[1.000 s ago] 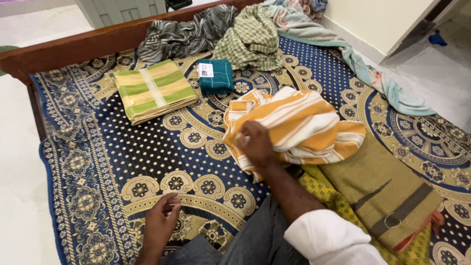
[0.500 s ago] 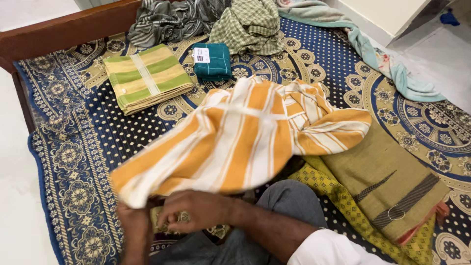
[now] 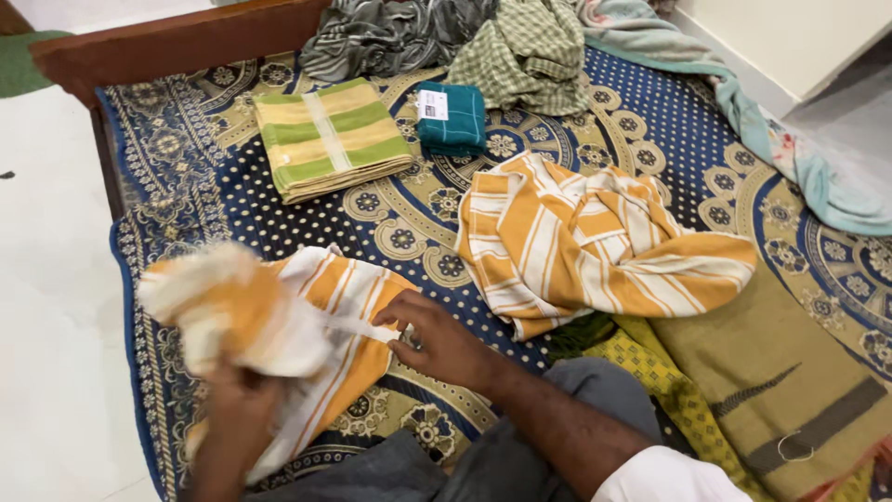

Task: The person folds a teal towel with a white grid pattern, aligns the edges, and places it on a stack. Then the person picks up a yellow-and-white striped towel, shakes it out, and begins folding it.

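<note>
I see the orange-and-white striped cloth (image 3: 557, 242) stretched across the bed (image 3: 186, 186), its bulk heaped right of centre and one end drawn to the near-left corner. The left hand (image 3: 232, 409) is closed on that drawn end, bunched and lifted; it is motion-blurred, so I judge the grip only by the cloth gathered in it. The right hand (image 3: 437, 344) pinches the cloth's near edge just beside the left, fingers down on the patterned blue bedspread (image 3: 372, 232). The hands are near each other but not touching. Open room: bare bedspread lies between the drawn end and the folded green-and-yellow striped cloth (image 3: 330, 139), which sits well apart toward the far-left, close to the brown wooden bed frame (image 3: 177, 42). The drawn end lies near the bed's left edge, with white floor (image 3: 46, 279) beyond. A small folded teal cloth (image 3: 451, 119) sits beside the green one; crumpled grey-striped cloth (image 3: 390, 37) and green checked cloth (image 3: 530, 56) line the far edge. An olive folded cloth (image 3: 780, 381) fills the near-right. Against half a second ago: the cloth then hung spread in the air over the lap; now it is down on the bed, its end gathered at the left.
</note>
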